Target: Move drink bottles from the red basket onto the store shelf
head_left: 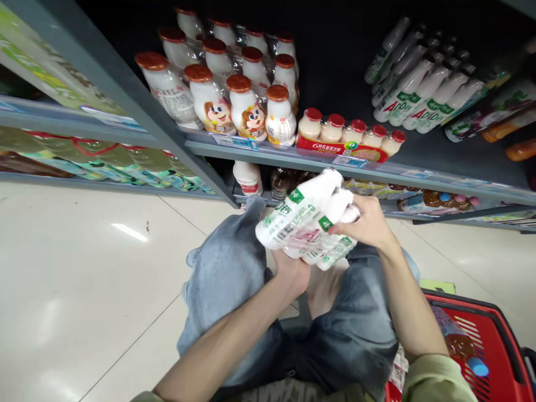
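Observation:
Between my knees, in front of the shelf, I hold a shrink-wrapped pack of white milk drink bottles (310,223) with green labels, tilted to one side. My left hand (293,273) supports it from below; its fingers are mostly hidden under the pack. My right hand (366,223) grips the right end near the bottle necks, thumb across the front. Similar white-and-green bottle packs (412,95) sit on the upper shelf at right. Straight ahead on that shelf stands a five-bottle row of small red-capped drinks (352,137).
Larger white bottles with red-brown lids (247,106) fill the shelf's left part. A red shopping basket (496,335) stands on the floor at my right, with a blue-capped bottle (464,346) in it. A grey shelf upright (167,111) divides the bays. Pale tiled floor (92,268) lies at left.

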`<move>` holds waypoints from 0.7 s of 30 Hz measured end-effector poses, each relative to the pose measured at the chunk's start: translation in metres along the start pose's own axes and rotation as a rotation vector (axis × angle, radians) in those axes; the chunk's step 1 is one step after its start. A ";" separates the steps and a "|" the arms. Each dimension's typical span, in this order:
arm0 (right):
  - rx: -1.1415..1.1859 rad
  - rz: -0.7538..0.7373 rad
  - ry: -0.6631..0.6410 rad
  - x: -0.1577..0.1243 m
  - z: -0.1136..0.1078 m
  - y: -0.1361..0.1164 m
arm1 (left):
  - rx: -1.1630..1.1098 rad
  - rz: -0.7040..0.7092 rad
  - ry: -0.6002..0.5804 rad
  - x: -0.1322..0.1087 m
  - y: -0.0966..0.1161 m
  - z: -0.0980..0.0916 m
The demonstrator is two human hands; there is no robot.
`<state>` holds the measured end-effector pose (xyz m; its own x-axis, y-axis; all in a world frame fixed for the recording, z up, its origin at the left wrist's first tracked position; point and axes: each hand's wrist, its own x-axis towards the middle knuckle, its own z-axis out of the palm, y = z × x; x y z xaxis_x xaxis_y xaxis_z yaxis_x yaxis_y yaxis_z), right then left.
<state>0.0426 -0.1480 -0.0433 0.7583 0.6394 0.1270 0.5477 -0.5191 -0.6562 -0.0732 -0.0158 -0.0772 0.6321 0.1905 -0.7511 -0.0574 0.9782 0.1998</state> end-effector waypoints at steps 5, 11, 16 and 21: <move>-0.168 0.182 -0.207 0.005 0.002 -0.003 | -0.006 -0.029 -0.064 -0.005 -0.015 -0.005; -0.229 0.223 -0.308 0.004 0.001 -0.004 | -0.013 -0.059 -0.034 -0.006 -0.027 -0.017; -0.314 0.260 -0.351 0.002 0.000 0.000 | 0.022 -0.089 -0.043 -0.006 -0.029 -0.014; -0.345 0.341 -0.398 0.000 -0.001 0.004 | 0.108 -0.130 0.002 -0.007 -0.033 -0.014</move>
<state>0.0447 -0.1509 -0.0447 0.7572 0.5332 -0.3773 0.4309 -0.8419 -0.3250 -0.0864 -0.0487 -0.0871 0.6275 0.0631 -0.7761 0.1084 0.9799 0.1673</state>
